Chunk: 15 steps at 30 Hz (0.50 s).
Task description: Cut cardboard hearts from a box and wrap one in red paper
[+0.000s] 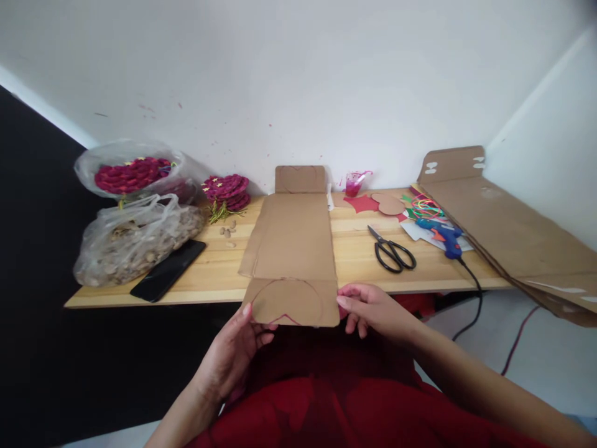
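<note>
The middle card (293, 236) is showing matt brown cardboard, smooth across its face, and the box (527, 224) at right is displaying the same dull finish. The bench (228, 270) is presenting pale, grained wood with a faint sheen. At left, the far bag (91, 165) and the near bag (100, 239) are wrinkling in thin, glossy clear plastic, while the phone (168, 270) is gleaming smooth and black. The pink stack (228, 186) is looking rough and knobbly. At right, the scissors (392, 252) are pairing metal blades with smooth black handles, and the gun (445, 238) is showing blue plastic. The far wall (298, 81) is looking matt, the near shirt (317, 407) soft red cloth.
</note>
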### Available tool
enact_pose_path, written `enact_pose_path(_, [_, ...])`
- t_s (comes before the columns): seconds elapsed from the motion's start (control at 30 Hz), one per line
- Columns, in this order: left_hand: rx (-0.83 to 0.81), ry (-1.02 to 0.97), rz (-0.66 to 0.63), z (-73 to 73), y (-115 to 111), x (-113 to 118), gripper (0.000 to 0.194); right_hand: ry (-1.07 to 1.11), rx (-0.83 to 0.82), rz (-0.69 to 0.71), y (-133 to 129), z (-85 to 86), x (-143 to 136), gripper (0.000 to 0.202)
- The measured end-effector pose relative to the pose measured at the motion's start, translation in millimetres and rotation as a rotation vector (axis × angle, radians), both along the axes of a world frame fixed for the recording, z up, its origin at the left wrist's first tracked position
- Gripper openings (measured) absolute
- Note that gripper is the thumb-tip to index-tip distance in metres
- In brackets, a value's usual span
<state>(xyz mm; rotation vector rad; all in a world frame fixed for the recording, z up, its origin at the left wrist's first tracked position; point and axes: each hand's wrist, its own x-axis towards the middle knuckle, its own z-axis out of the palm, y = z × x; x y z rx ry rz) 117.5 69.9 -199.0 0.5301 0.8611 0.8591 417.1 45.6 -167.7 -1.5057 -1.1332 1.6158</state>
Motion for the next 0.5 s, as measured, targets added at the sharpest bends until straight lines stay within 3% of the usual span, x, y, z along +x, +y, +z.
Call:
enact_pose_path(0.13, [0.007,-0.025,-0.007,-0.3,-4,2,0.043,0.226,-0.010,-0.161,0,-4.2,-10,0.032])
enact_pose_path(0.27, [0.083,-0.110,-0.113,2.3,-5,3,0.053,0.409,0.018,-0.265,11,2.0,-12,0.023])
enact_pose_path(0.33, [0.115,-0.158,-0.158,1.8,-3,1,0.062,0.450,0.032,-0.303,17,10.3,-6,0.023])
enact_pose_path(0.5, [0.083,-0.207,-0.147,0.7,15,-8,0.062,0.378,0.076,-0.397,25,31.0,28,0.024])
